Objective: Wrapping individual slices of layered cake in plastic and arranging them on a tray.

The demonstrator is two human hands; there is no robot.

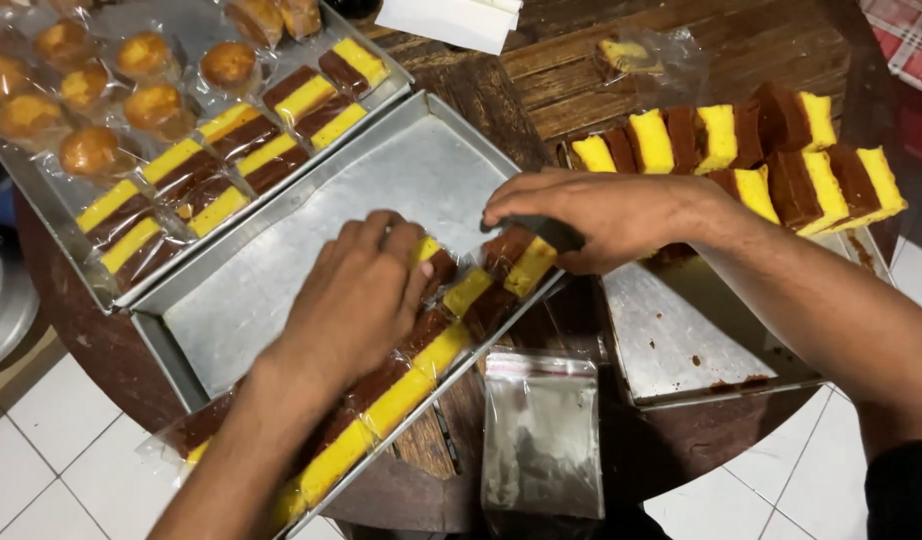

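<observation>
Nearest to me, a stack of clear plastic bags (541,440) hangs over the edge of the desk (681,450), waiting to be filled. Just behind it a row of wrapped cake slices (411,385), yellow and brown, runs along the near wall of the middle tray (311,290), most of whose floor is bare metal. The left hand (356,300) lies flat with fingers together on that row, pressing a slice; the right hand (601,215) is curled over the end slice with something dark under it, though I cannot tell whether it truly grips. To the right a tray (681,350) holds unwrapped slices (771,150), so a good share looks left to bag. Farther left, another tray (71,240) carries finished wrapped slices and round buns (91,150). The round wooden desk stands on a white tiled floor (41,450).
</observation>
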